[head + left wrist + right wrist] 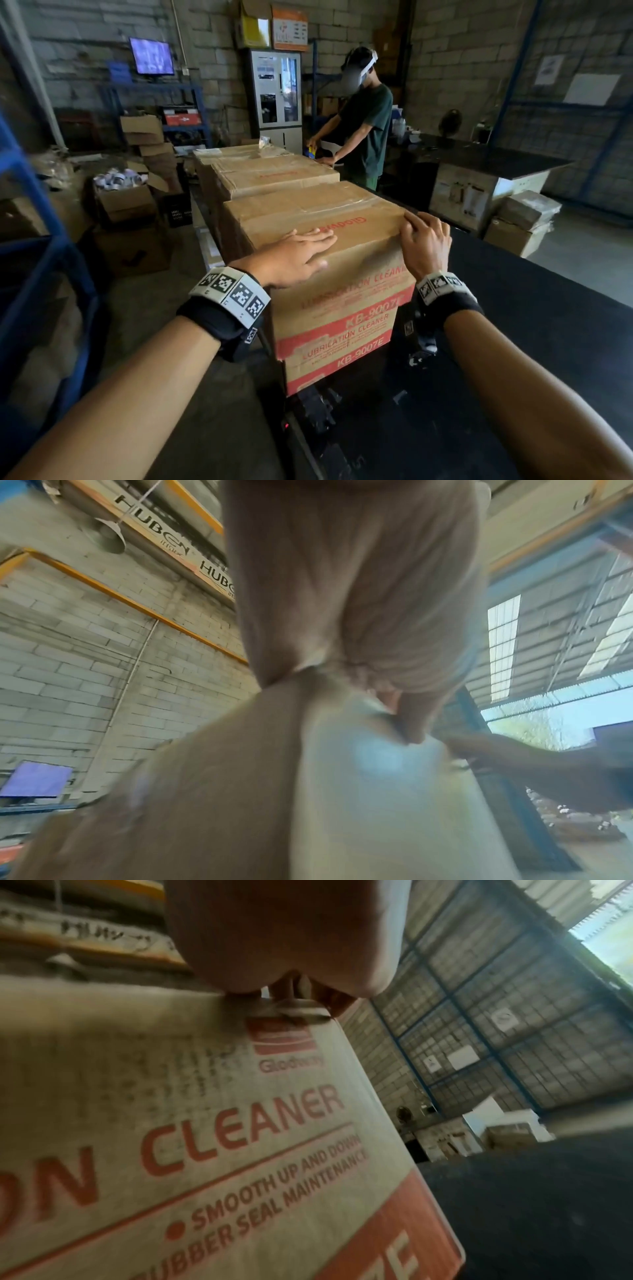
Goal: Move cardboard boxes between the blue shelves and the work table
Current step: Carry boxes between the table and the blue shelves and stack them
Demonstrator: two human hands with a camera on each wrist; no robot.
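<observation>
A: Cardboard box (318, 233), printed "LUBRICATION CLEANER", top of a two-high stack at the near end of the black surface (534, 291). We see our left hand (294, 253) laid flat on the lid, fingers (320, 236) straight and together, closed round nothing.

B: And our right hand (424, 240)?

A: It sits at the box's top right corner, fingers curled over the edge onto the taped lid. The right wrist view shows the fingertips (294, 991) at that corner; whether the thumb grips the side face we cannot tell.

B: What lies under and beyond the box?

A: A matching lower box (339, 359) carries it. More taped cartons (270, 174) run in a row behind it along the same surface. The blue shelf frame (37, 219) stands at our left, well apart from the stack.

B: How far along do we judge the task?

A: Several boxes already stand on the surface, so part of the transfer appears done. The top box rests square on its partner, not lifted. Whether we are settling it or about to take it to the shelves, these views do not say.

B: Anything else in the frame?

A: A second person (363, 120) works at the far end of the row, and open cartons (126, 202) sit on the floor to the left.
</observation>
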